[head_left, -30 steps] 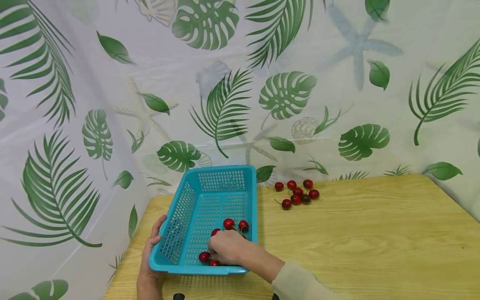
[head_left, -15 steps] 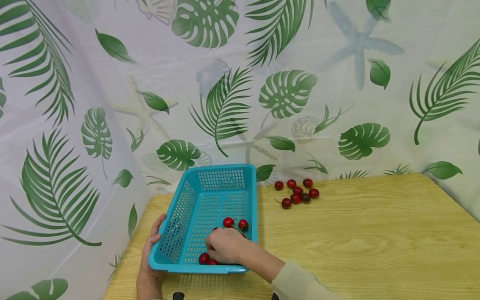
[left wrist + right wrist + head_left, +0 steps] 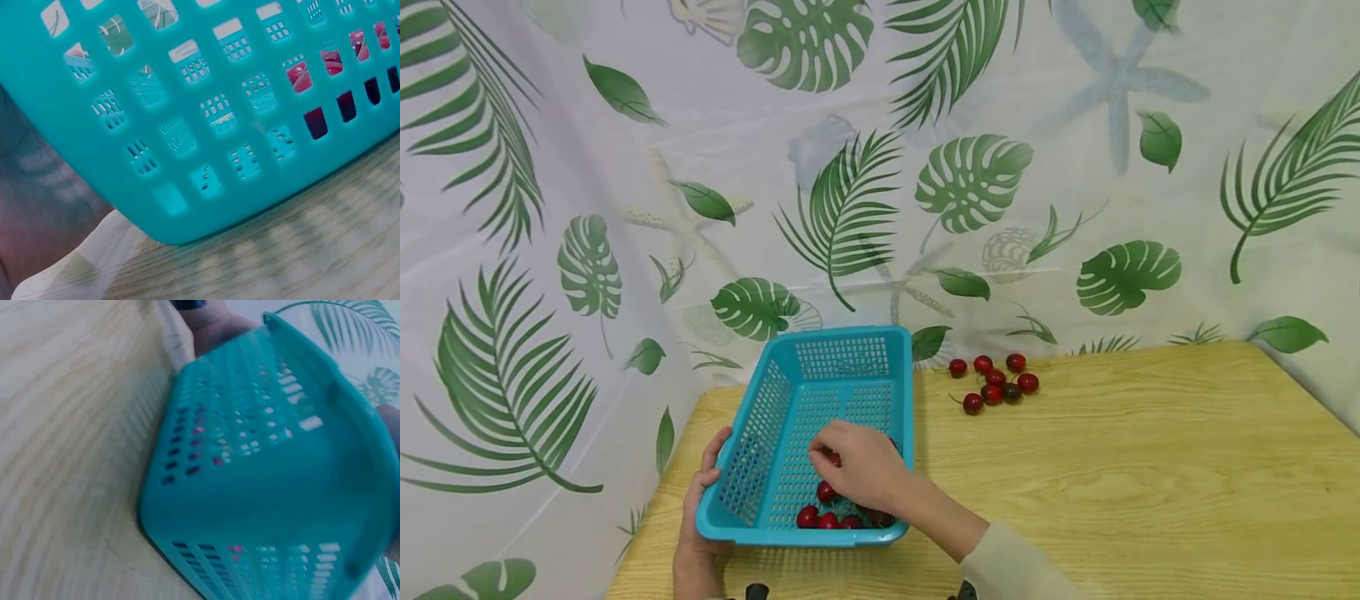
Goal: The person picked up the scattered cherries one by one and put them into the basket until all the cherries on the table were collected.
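A turquoise perforated plastic basket (image 3: 842, 537) rests on the wooden table. My left hand (image 3: 700, 492) grips its left wall near the front corner, fingers outside. Inside the basket is my right hand (image 3: 865, 467), its fingers curled around a red cherry (image 3: 834, 458) that shows between them. Several dark red cherries (image 3: 807, 517) lie along the basket's front end. One more cherry (image 3: 827, 492) sits just below the right hand. That hand covers part of the basket's right side. Red fruit shows through the holes of the basket wall (image 3: 250, 125) in the left wrist view.
A loose group of cherries (image 3: 994, 378), some with stems, lies on the table (image 3: 1112, 467) right of the basket, near the back edge. A leaf-patterned white cloth (image 3: 970, 183) hangs behind. A small black object (image 3: 757, 592) is at the front edge.
My right hand has moved away from me inside the basket, uncovering cherries at the front end and covering those farther in. The left hand keeps its grip; the loose cherries have not moved.
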